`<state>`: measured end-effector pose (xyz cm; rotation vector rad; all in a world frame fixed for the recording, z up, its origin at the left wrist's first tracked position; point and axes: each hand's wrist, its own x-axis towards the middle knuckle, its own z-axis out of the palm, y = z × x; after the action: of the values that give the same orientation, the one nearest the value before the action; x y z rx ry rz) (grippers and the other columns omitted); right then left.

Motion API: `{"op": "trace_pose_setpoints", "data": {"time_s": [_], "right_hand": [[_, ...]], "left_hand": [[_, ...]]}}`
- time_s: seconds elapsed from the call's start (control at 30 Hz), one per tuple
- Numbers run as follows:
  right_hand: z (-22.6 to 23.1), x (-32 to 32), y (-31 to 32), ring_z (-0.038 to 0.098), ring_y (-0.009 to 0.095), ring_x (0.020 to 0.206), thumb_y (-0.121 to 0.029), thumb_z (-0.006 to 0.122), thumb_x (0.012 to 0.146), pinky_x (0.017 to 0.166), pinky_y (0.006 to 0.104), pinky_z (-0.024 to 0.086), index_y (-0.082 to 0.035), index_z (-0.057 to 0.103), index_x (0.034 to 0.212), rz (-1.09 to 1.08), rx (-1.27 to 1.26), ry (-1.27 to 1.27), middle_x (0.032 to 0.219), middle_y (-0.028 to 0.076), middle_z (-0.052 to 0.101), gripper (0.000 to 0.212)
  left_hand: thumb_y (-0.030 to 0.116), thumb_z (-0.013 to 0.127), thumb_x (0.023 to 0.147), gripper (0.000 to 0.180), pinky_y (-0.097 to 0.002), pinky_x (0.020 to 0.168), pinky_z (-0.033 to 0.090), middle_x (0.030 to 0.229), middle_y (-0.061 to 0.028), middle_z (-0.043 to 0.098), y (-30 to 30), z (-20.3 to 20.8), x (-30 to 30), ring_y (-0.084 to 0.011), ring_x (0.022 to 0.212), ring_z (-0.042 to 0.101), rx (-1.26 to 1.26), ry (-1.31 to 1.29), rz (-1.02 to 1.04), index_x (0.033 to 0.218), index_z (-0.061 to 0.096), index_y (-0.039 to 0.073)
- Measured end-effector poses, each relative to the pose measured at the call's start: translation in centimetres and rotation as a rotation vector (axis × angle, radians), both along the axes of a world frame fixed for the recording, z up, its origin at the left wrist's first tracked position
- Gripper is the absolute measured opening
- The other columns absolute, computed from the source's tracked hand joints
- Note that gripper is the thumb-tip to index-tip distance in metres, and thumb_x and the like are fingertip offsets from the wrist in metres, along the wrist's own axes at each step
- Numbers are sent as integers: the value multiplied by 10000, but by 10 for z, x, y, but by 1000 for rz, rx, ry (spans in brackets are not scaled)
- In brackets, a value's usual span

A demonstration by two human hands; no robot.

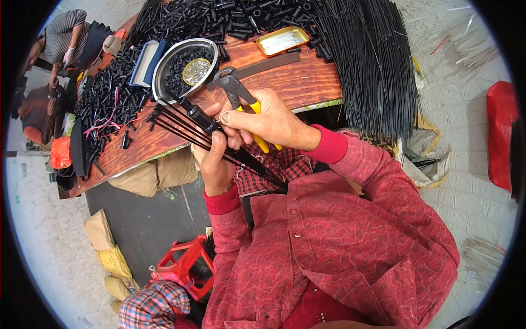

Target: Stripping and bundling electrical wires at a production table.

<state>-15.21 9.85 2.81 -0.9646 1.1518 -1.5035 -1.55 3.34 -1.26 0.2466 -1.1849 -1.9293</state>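
Holding one shiny black plastic cylinder (201, 116) in the curled fingers of the left hand (218, 169), tilted over the near edge of the red-brown wooden counter (315, 82). Gripping beside it at least five thin, straight black rods (254, 164), slanting down toward the lap. Closing the right hand (276, 120) around one pair of black-headed, yellow-handled pincers (229, 83), thumb tip beside the cylinder; cannot tell whether anything small is pinched there. Facing one round silver metal bowl (158, 72) of black rings, containing one round yellow tin (183, 73); farther back, one rectangular yellow tin (289, 49) of thin pale pins. Bordered by heaped black tubular pieces (235, 19), too many to count, and by one thick black rod sheaf (372, 66) overhanging the counter's right edge. Showing print, too small to read, on one yellow bag (114, 262) beyond the near edge.
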Motion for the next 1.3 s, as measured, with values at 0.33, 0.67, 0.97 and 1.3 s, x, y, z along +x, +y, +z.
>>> {"op": "trace_pose_setpoints", "data": {"time_s": [0.33, 0.67, 0.97, 1.3], "right_hand": [[1, 1, -2, 582, 75, 537, -172, 601, 914, 485, 211, 459, -2, 608, 826, 3, 5, 0, 665, 42, 631, 191], [-1, -2, -2, 591, 81, 536, -146, 607, 906, 487, 207, 475, 21, 618, 869, 8, -15, -26, 669, 49, 632, 172], [-2, -1, -2, 566, 59, 526, -189, 592, 931, 475, 197, 438, -11, 618, 853, 30, 15, -45, 668, 30, 626, 196], [-2, -2, -2, 562, 57, 533, -180, 589, 932, 482, 196, 437, 28, 644, 1059, 51, -3, -28, 689, 29, 631, 249]], "left_hand": [[237, 664, 898, 543, -259, 596, 427, 800, -46, 567, -1, -2, 2, -118, 660, 519, 14, -7, 12, 1301, 428, -42], [234, 682, 889, 546, -258, 589, 418, 799, -38, 560, 0, -2, 0, -117, 658, 518, 35, 6, -3, 1296, 436, -35], [225, 686, 888, 538, -251, 585, 407, 804, -31, 552, -1, -3, 0, -113, 658, 510, 53, 25, -14, 1296, 442, -26], [233, 703, 876, 543, -246, 586, 397, 817, -32, 552, 0, -6, 1, -110, 666, 501, 64, 14, 20, 1288, 458, -23]]}}
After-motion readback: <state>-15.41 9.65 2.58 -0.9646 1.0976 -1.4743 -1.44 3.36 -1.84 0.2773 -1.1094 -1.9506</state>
